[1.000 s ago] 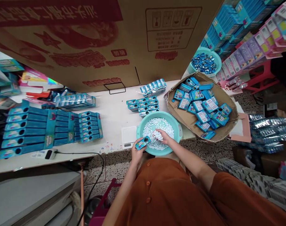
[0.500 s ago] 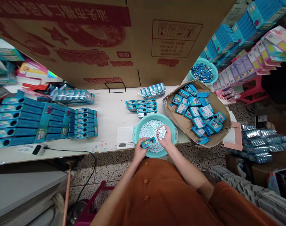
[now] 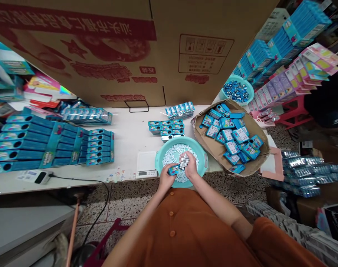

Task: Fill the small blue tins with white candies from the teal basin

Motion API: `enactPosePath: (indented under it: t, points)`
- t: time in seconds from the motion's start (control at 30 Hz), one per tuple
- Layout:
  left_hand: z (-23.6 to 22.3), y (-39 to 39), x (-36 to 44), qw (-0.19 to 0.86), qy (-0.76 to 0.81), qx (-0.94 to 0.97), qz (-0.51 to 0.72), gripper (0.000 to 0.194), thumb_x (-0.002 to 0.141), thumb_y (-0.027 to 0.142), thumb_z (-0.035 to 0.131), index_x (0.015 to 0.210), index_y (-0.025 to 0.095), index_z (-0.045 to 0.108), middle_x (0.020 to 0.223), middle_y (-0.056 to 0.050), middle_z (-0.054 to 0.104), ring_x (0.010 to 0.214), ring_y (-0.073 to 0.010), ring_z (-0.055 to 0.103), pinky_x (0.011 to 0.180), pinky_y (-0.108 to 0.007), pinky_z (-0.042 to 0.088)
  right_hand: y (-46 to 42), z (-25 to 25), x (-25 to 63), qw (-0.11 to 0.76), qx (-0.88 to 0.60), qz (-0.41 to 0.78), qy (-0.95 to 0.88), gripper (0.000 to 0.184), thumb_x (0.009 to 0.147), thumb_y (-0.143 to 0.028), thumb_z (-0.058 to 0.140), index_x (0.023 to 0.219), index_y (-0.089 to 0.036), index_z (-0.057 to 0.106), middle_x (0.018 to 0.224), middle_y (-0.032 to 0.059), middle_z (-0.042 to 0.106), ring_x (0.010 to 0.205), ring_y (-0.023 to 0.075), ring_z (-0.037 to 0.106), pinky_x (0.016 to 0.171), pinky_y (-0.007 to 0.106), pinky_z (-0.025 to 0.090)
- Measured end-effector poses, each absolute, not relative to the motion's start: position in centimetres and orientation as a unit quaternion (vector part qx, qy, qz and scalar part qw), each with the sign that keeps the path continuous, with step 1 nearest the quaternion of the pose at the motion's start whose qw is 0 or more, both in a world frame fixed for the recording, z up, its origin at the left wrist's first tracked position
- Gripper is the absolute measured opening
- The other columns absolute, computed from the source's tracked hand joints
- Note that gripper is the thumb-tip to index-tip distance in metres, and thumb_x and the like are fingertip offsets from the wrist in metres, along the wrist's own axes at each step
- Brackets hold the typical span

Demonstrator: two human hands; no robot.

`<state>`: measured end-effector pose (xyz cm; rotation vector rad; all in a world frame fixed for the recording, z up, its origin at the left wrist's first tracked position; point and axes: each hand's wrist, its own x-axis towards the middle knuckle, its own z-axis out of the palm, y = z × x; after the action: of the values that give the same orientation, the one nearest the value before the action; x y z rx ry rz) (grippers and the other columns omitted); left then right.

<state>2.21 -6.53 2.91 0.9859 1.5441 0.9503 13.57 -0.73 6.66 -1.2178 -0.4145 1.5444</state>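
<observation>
My left hand (image 3: 166, 178) is closed round a small blue tin (image 3: 173, 170), held over the near side of a teal basin (image 3: 203, 160). The basin holds many small white candies (image 3: 171, 154). My right hand (image 3: 190, 167) is cupped round a handful of those white candies (image 3: 184, 161) and tilts against the tin's end. Both hands hover over the basin at the table's front edge.
A small white scale (image 3: 146, 163) sits left of the basin. Rows of small blue tins (image 3: 166, 127) lie behind it, and a cardboard tray (image 3: 258, 163) of blue boxes stands to the right. Stacked blue display boxes (image 3: 52, 144) fill the left of the table. A big carton (image 3: 115, 55) walls the back.
My right hand scooped candies out of the basin, lifted them and has brought them against the tin. My left hand has drawn the tin nearer to the right hand.
</observation>
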Motion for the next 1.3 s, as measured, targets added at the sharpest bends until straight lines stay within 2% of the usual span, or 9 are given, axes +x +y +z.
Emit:
enactPosePath:
  t: [0.1, 0.27, 0.4, 0.53, 0.8, 0.97, 1.17, 1.3]
  points:
    - [3.2, -6.2, 2.4, 0.502, 0.642, 0.417, 0.402, 0.043, 0.049, 0.005, 0.058, 0.085, 0.025, 0.071, 0.094, -0.002, 0.065, 0.096, -0.0242, 0.057, 0.093, -0.039, 0.041, -0.6, 6.7, 13.7, 0.529, -0.52, 0.649, -0.171, 0.025, 0.076, -0.04, 0.051, 0.061, -0.02, 0.052, 0.058, -0.0013, 0.054, 0.05, 0.0122, 0.047, 0.051, 0.025, 0.039]
    - [2.5, -6.2, 3.0, 0.565, 0.659, 0.307, 0.39, 0.047, 0.047, 0.007, 0.061, 0.091, 0.021, 0.068, 0.088, 0.0, 0.066, 0.081, -0.0194, 0.059, 0.085, -0.037, 0.046, -0.8, 6.8, 14.1, 0.52, -0.513, 0.657, -0.188, 0.019, 0.073, -0.036, 0.053, 0.065, -0.019, 0.055, 0.06, -0.001, 0.055, 0.052, 0.0125, 0.049, 0.052, 0.024, 0.04]
    - [2.5, -6.2, 3.1, 0.534, 0.651, 0.36, 0.401, 0.047, 0.047, 0.005, 0.06, 0.089, 0.023, 0.07, 0.097, -0.002, 0.066, 0.092, -0.0218, 0.058, 0.094, -0.039, 0.041, -1.0, 6.9, 14.2, 0.536, -0.504, 0.647, -0.2, 0.018, 0.074, -0.035, 0.054, 0.064, -0.02, 0.056, 0.062, -0.0007, 0.055, 0.055, 0.0134, 0.051, 0.054, 0.025, 0.042]
    - [2.7, -6.0, 3.2, 0.535, 0.648, 0.363, 0.403, 0.049, 0.047, 0.005, 0.059, 0.091, 0.023, 0.07, 0.1, -0.003, 0.066, 0.098, -0.0241, 0.057, 0.095, -0.04, 0.04, -0.9, 7.5, 14.2, 0.547, -0.506, 0.626, -0.231, 0.022, 0.074, -0.033, 0.051, 0.058, -0.019, 0.052, 0.064, 0.0005, 0.055, 0.059, 0.014, 0.052, 0.058, 0.026, 0.043]
    - [2.8, -6.0, 3.6, 0.54, 0.647, 0.357, 0.403, 0.049, 0.048, 0.004, 0.059, 0.092, 0.023, 0.069, 0.098, -0.002, 0.066, 0.097, -0.023, 0.058, 0.093, -0.038, 0.041, -0.8, 7.8, 14.3, 0.552, -0.496, 0.632, -0.224, 0.022, 0.075, -0.032, 0.05, 0.057, -0.02, 0.051, 0.062, -0.0006, 0.055, 0.056, 0.0126, 0.05, 0.056, 0.025, 0.041]
    - [3.4, -5.9, 3.6, 0.501, 0.623, 0.424, 0.426, 0.046, 0.051, 0.004, 0.057, 0.09, 0.024, 0.069, 0.098, -0.002, 0.064, 0.099, -0.0229, 0.057, 0.095, -0.037, 0.039, -0.7, 7.7, 14.3, 0.566, -0.488, 0.627, -0.219, 0.027, 0.078, -0.034, 0.05, 0.056, -0.019, 0.053, 0.058, -0.0006, 0.053, 0.058, 0.0133, 0.051, 0.061, 0.026, 0.043]
    - [3.0, -5.8, 3.9, 0.542, 0.638, 0.355, 0.417, 0.046, 0.049, 0.004, 0.06, 0.091, 0.021, 0.068, 0.097, -0.002, 0.065, 0.093, -0.0219, 0.059, 0.091, -0.037, 0.041, -0.7, 7.7, 14.3, 0.554, -0.5, 0.625, -0.229, 0.033, 0.08, -0.037, 0.048, 0.052, -0.019, 0.053, 0.055, 0.0004, 0.054, 0.059, 0.0145, 0.053, 0.064, 0.027, 0.044]
    - [3.2, -5.6, 3.8, 0.529, 0.629, 0.384, 0.421, 0.046, 0.05, 0.004, 0.059, 0.092, 0.021, 0.068, 0.099, -0.003, 0.064, 0.096, -0.0226, 0.058, 0.092, -0.037, 0.04, -0.7, 7.8, 14.5, 0.564, -0.481, 0.622, -0.254, 0.034, 0.081, -0.036, 0.048, 0.052, -0.018, 0.056, 0.055, 0.0012, 0.055, 0.061, 0.0154, 0.055, 0.067, 0.028, 0.044]
